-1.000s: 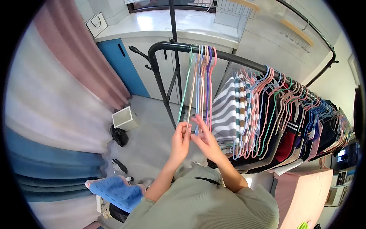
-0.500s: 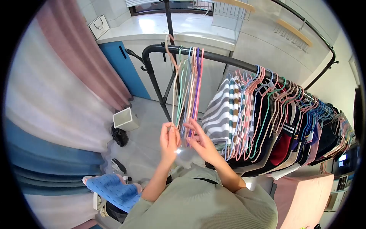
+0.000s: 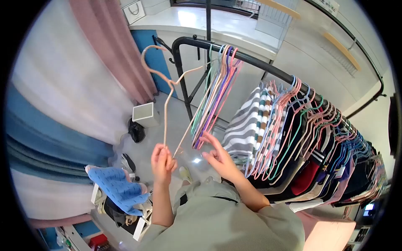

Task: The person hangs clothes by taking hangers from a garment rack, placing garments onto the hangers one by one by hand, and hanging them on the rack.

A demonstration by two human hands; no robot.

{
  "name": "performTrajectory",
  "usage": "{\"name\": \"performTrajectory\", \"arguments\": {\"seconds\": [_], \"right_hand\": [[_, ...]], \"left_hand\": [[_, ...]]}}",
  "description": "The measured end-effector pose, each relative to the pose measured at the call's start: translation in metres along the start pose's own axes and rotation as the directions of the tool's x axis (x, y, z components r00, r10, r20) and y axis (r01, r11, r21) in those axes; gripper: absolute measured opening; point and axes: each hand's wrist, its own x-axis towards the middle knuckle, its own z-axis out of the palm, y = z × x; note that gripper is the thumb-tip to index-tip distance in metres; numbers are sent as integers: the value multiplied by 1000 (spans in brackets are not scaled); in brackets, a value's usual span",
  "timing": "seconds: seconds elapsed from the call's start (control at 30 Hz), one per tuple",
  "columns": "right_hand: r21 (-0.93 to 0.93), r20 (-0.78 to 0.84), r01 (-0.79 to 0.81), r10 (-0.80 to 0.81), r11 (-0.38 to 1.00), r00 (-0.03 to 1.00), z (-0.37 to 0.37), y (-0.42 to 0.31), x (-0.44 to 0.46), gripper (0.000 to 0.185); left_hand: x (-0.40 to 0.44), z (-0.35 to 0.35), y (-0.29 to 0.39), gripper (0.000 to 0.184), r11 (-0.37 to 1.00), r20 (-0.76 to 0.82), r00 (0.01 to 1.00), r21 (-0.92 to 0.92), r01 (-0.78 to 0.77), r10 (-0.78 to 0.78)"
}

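Observation:
A beige hanger (image 3: 166, 113) is off the rail, its hook upward, with my left hand (image 3: 162, 164) closed on its lower corner. My right hand (image 3: 218, 157) has its fingers apart and holds nothing; it is just below and beside the bunch of bare hangers (image 3: 217, 90), in green, beige, purple and pink, that hang near the left end of the black rail (image 3: 255, 62). Farther right on the rail hang many clothes on hangers, the nearest being grey-and-white striped garments (image 3: 243, 125).
White, blue and pink curtains (image 3: 63, 88) hang on the left. A white bin (image 3: 144, 115) and a black bag (image 3: 136, 130) stand on the floor. Blue fabric (image 3: 117, 188) lies over a white-framed item at lower left. A pink-covered piece (image 3: 328, 230) is at lower right.
My left hand has drawn the beige hanger off the rail and out to the left. My right hand stays by the bare hangers, whose lower ends now swing leftward. The view has shifted.

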Motion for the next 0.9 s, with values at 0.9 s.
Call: {"name": "performTrajectory", "arguments": {"seconds": [0.9], "right_hand": [[93, 232, 19, -40, 995, 972, 49, -8, 19, 45]], "left_hand": [[-52, -63, 37, 18, 997, -135, 989, -49, 58, -65]]}}
